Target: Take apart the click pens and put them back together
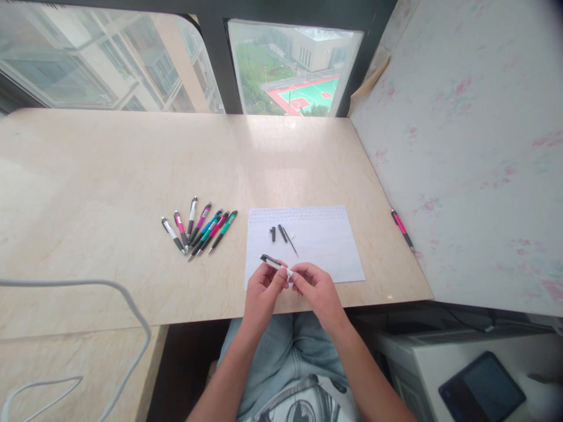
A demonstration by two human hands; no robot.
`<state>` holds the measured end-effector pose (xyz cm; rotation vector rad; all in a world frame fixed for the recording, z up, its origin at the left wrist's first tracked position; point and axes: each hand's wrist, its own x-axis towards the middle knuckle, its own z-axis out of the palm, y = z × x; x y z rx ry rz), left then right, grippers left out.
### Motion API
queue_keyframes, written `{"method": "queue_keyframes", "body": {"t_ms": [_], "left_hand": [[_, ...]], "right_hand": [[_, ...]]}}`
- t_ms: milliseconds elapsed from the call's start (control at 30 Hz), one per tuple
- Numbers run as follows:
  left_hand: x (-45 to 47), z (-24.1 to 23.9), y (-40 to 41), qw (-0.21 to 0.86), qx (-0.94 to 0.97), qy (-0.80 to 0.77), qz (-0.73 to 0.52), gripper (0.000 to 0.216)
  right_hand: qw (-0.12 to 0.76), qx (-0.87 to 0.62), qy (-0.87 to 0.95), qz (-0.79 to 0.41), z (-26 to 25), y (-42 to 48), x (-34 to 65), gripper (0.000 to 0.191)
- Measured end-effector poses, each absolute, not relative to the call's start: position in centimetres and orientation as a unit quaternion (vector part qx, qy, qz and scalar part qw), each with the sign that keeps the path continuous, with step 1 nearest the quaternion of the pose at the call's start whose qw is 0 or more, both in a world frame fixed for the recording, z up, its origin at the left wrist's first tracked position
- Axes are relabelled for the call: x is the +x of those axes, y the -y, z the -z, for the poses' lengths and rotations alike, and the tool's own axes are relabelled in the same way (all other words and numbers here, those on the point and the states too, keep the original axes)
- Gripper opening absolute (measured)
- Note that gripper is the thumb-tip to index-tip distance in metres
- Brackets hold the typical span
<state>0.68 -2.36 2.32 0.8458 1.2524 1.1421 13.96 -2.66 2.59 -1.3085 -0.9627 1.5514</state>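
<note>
My left hand (263, 288) pinches a white pen barrel (273, 263) with a black clip end that points up and left. The fingers of my right hand (317, 288) are closed on the barrel's white lower end, close against my left fingertips. Just beyond my hands, pen parts lie on a sheet of paper (328, 252): a short black piece (272, 234), a black grip sleeve (282, 233), a thin dark refill (291, 242) and a tiny pale piece (292, 235). Lines of handwriting run along the sheet's top.
Several click pens (204, 228) in white, pink, purple, blue and green lie grouped on the table (176, 158) to the left. One pink pen (402, 229) rests by the right wall. A grey cable (132, 305) loops at lower left. A dark tablet-like device (482, 387) sits at lower right.
</note>
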Motion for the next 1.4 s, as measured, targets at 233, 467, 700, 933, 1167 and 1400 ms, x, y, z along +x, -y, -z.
{"method": "queue_keyframes", "body": {"t_ms": [233,467,700,933,1167,1400], "left_hand": [[0.4,-2.1,2.3,0.528,0.435,-0.571,-0.454,0.027],[0.1,-1.5,2.2,0.507,0.495,-0.565,-0.422,0.021],[0.0,-1.2,2.3,0.477,0.525,-0.57,-0.414,0.019],[0.2,-1.3,2.5,0.457,0.55,-0.564,-0.412,0.016],[0.1,-1.2,2.4,0.455,0.557,-0.561,-0.41,0.016],[0.1,-1.3,2.4,0.461,0.553,-0.557,-0.414,0.017]], "right_hand": [[0.38,-0.564,0.568,-0.463,-3.4,2.9,14.5,0.013],[0.354,-0.591,0.627,-0.363,-3.1,2.8,14.9,0.012],[0.325,-0.676,0.619,-0.232,-1.2,0.9,17.3,0.014],[0.255,-0.705,0.645,-0.148,-0.9,-1.6,17.0,0.017],[0.242,-0.69,0.665,-0.149,-0.9,-2.0,17.1,0.02],[0.271,-0.676,0.667,-0.156,-0.5,-1.5,18.0,0.023]]}}
